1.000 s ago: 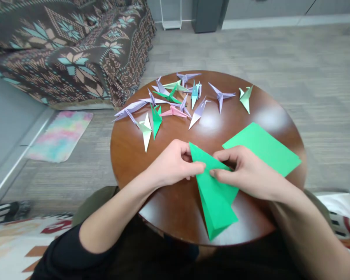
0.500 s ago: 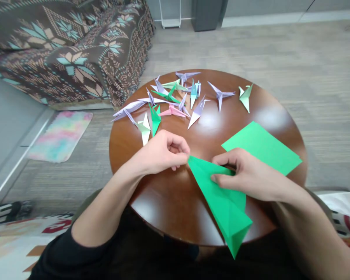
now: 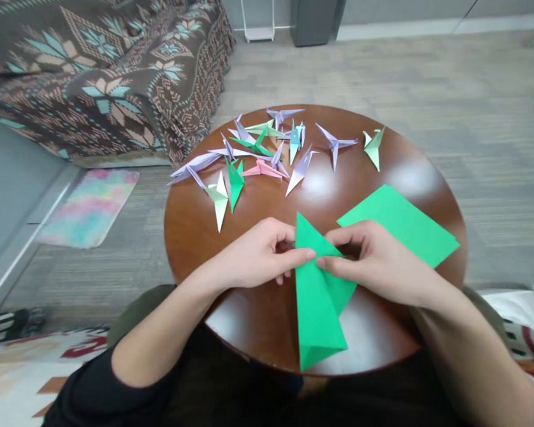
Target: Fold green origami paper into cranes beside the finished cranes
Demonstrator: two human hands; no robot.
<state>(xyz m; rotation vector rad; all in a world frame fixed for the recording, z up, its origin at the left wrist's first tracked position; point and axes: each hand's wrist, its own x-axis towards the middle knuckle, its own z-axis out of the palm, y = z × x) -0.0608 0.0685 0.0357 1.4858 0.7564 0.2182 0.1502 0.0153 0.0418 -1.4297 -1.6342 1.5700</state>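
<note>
Between my two hands is a partly folded sheet of green origami paper [image 3: 317, 302], its narrow point upward and its wider folded end near the table's front edge. My left hand [image 3: 271, 252] pinches it at the left edge, thumb on top and fingers behind. From the right, my right hand [image 3: 365, 255] grips the same paper, its thumb tip close to the left thumb. Flat green paper [image 3: 404, 222] lies just beyond my right hand. A white and pale green paper crane [image 3: 219, 198] and a green paper crane [image 3: 235, 182] rest beyond my left hand.
Several purple, green and pink paper cranes [image 3: 262, 169] cluster at the back left of the round brown table [image 3: 187, 231]. A purple crane [image 3: 335, 145] and a pale green crane [image 3: 374, 148] sit apart at the back. A sofa with a patterned cover [image 3: 160, 89] stands behind left.
The folded green paper has turned more upright and shifted left at its lower end. My left hand has moved from its tip down to its left edge, closer to my right hand.
</note>
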